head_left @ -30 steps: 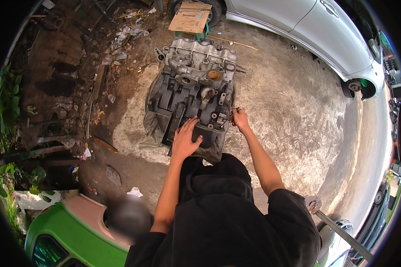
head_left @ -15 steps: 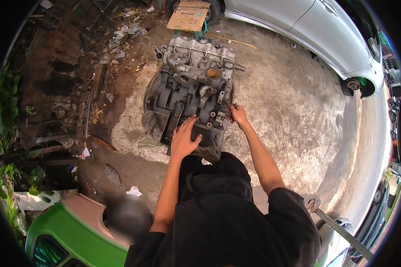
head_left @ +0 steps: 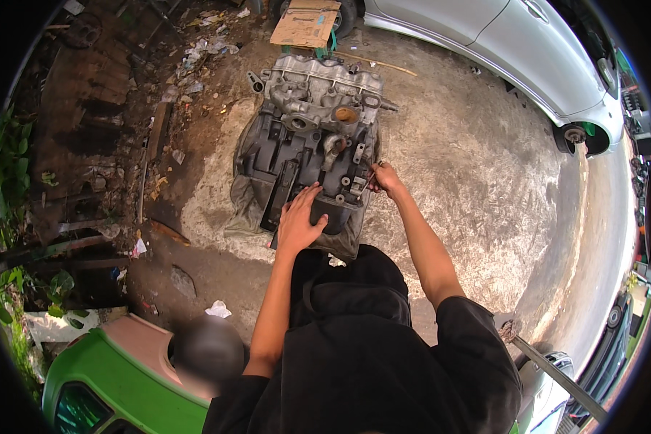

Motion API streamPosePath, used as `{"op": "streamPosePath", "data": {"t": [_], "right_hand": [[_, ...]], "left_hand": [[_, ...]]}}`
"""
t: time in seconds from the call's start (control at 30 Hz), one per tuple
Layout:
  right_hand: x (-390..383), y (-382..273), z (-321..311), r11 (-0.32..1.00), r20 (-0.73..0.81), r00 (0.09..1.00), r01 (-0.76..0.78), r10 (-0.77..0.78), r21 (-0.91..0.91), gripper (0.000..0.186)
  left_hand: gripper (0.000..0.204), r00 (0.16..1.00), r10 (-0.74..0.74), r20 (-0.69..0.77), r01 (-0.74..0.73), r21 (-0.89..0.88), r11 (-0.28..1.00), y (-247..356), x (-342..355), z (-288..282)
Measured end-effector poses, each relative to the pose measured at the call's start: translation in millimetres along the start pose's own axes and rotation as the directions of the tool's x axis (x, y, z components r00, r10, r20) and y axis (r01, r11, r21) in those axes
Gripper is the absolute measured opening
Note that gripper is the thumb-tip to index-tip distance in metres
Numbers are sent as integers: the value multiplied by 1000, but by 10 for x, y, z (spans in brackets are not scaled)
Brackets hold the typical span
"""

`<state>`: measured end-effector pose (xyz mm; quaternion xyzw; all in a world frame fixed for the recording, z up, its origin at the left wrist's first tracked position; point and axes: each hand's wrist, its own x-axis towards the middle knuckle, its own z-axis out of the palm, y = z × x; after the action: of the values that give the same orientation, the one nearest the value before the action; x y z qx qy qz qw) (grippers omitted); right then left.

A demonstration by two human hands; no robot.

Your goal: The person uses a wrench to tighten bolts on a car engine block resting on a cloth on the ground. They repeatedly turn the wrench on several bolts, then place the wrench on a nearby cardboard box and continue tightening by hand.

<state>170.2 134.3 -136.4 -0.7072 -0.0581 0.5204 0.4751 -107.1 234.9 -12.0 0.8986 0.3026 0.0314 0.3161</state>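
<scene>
A grey and black car engine (head_left: 296,163) lies on a crumpled dark cloth (head_left: 247,204) on the ground in front of me. My left hand (head_left: 300,220) rests on its near part, beside a long dark metal bar, with thumb and fingers apart and nothing held. At the engine's right side, my right hand (head_left: 385,179) is closed in a pinch near a small metal bracket (head_left: 358,186). Something thin and dark shows at its fingertips, too small to name. A round opening with a rusty brown inside (head_left: 346,116) sits on the engine's upper right.
Beyond the engine stands a small green stool topped with a brown board (head_left: 305,23). A silver car (head_left: 484,43) is parked at the far right. Litter and planks (head_left: 159,130) lie to the left. A green vehicle (head_left: 130,376) is close at the lower left, beside a blurred round shape.
My right hand has shifted slightly away from me along the engine's side and turned a little, still pinched. The left hand stays in place on the engine.
</scene>
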Motion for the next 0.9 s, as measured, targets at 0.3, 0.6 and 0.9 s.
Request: {"op": "streamPosePath", "data": {"t": [0.3,0.6,0.9], "right_hand": [[16,-12,97,984,-44,995,86,-93,-156,40],[-644,289,362,855,-269,831,390,-486,-341,32],[-1390,817,810,575,59,781,506,-622,-643,20]], "left_hand": [[71,1000,-15,3,15,-13,1000,4,0,-9],[70,1000,-13,-3,13,-12,1000,6,-11,-6],[69,1000,-9,1,9,-32,999,10,5,-28]]}}
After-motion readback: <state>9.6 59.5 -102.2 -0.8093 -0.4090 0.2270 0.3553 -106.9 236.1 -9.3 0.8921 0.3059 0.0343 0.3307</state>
